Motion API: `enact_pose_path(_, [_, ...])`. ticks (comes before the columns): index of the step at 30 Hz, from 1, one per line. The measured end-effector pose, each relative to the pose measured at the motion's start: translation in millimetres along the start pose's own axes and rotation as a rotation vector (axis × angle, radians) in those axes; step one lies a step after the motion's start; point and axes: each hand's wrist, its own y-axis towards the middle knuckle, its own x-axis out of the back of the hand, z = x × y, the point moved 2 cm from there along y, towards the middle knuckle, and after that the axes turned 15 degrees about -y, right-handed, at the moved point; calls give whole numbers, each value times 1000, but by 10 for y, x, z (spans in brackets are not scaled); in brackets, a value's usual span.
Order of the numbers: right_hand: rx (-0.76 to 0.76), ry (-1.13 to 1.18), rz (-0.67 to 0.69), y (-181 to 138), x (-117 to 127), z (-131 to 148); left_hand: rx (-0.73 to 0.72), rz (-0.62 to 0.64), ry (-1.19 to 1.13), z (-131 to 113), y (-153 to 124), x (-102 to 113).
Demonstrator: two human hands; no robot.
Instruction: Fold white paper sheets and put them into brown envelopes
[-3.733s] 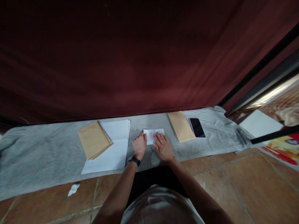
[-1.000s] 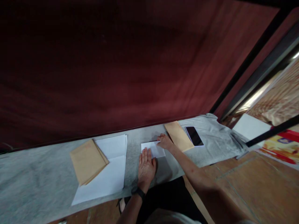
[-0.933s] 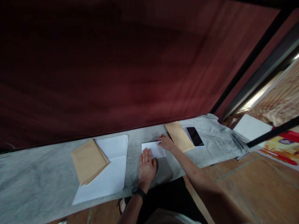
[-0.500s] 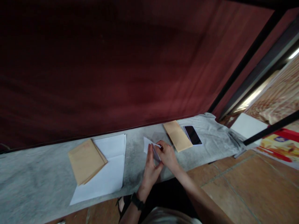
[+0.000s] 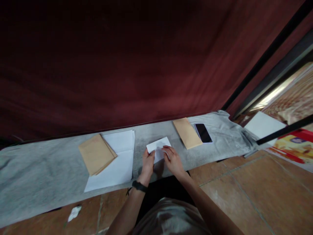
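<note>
A folded white sheet of paper [image 5: 158, 143] is held low over the grey cloth in front of me. My left hand [image 5: 148, 162] grips its left edge, thumb on the near side, with a dark watch band on the wrist. At the paper's right side, my right hand [image 5: 173, 160] has its fingers bent over the edge, thumb beneath them. To the right lies a brown envelope [image 5: 187, 133]. On the left, several brown envelopes [image 5: 96, 155] rest stacked partly on white paper sheets [image 5: 121, 166].
A grey cloth [image 5: 44, 176] covers the long narrow surface. The phone [image 5: 203, 133] lies beside the right envelope. Behind rises a dark red curtain-like backdrop [image 5: 137, 85]. A black bar [image 5: 283, 132] and a red-and-yellow box [image 5: 295, 147] stand at right. White scrap [image 5: 74, 213] lies on the tiled floor.
The paper has turned and now shows a wider white face. My left hand has shifted left to its edge, and the hands are farther apart. The view has tilted slightly.
</note>
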Motion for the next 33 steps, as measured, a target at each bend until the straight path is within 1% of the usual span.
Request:
enact_pose_path(2, [22, -52, 20, -35, -88, -110, -23, -25, 70, 29, 78, 30])
enact_pose_path(4, [49, -108, 35, -41, -162, -188, -66, -19, 136, 48, 157, 38])
enact_pose_path(6, [77, -184, 58, -27, -233, -235, -124, -3, 270, 44, 227, 32])
enact_pose_path(10, [110, -366, 145, -9, -382, -266, -223, 45, 581, -9, 297, 17])
enact_pose_path(13, [104, -448, 185, -36, -464, -264, -322, 58, 742, -62, 263, 13])
enact_pose_path(16, [94, -477, 190, -68, -496, -260, -429, 23, 929, -77, 145, -5])
enact_pose_path(17, [93, -480, 190, -74, -497, -260, -461, 33, 990, -61, 88, -19])
enact_pose_path(19, [98, -479, 197, -82, -492, -263, -501, 135, 1089, 7, -46, -55])
enact_pose_path(21, [112, -468, 215, -82, -480, -269, -501, 290, 1158, 107, -182, -82])
enact_pose_path(23, [112, -454, 227, -71, -462, -274, -485, 362, 1215, 188, -283, -75])
enact_pose_path(27, [93, -424, 227, 7, -434, -266, -488, 396, 1250, 229, -323, -2])
enact_pose_path(33, [194, -381, 216, 173, -499, -245, -475, 451, 1241, 193, -269, 62])
